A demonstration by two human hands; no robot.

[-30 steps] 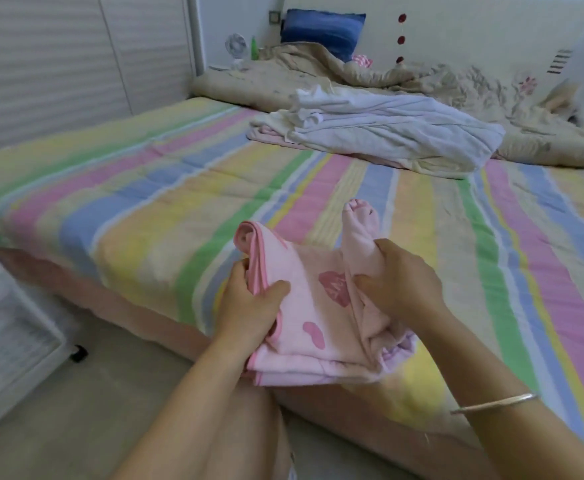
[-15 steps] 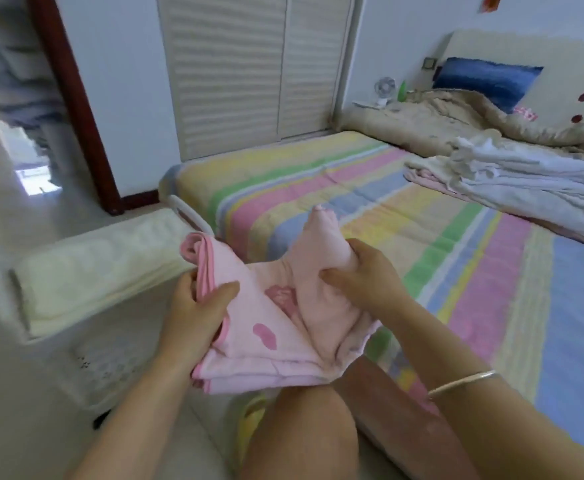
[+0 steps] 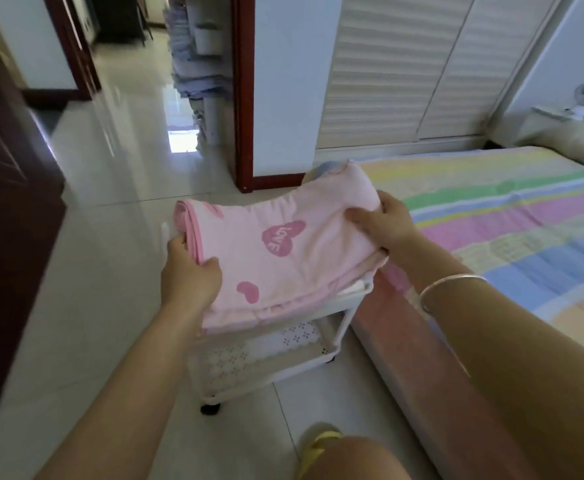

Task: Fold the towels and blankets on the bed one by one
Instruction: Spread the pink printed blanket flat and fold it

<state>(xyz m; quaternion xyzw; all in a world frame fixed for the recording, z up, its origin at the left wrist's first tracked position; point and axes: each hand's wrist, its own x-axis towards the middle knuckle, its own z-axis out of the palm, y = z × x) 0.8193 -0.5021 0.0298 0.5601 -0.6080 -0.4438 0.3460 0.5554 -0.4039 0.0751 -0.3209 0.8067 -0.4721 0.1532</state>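
both hands' fingers grip folded pink towel [image 3: 283,258]: left hand [image 3: 188,271], right hand [image 3: 385,223], above white cart [image 3: 318,355].

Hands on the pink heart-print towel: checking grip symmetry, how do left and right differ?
The left hand grips the folded pink heart-print towel at its rolled near-left edge; the right hand grips its far right end. Right wrist wears a silver bangle; left is bare. Both hold thumb on top.

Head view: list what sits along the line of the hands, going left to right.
Dark wooden door → left hand → pink towel → right hand → striped bed.
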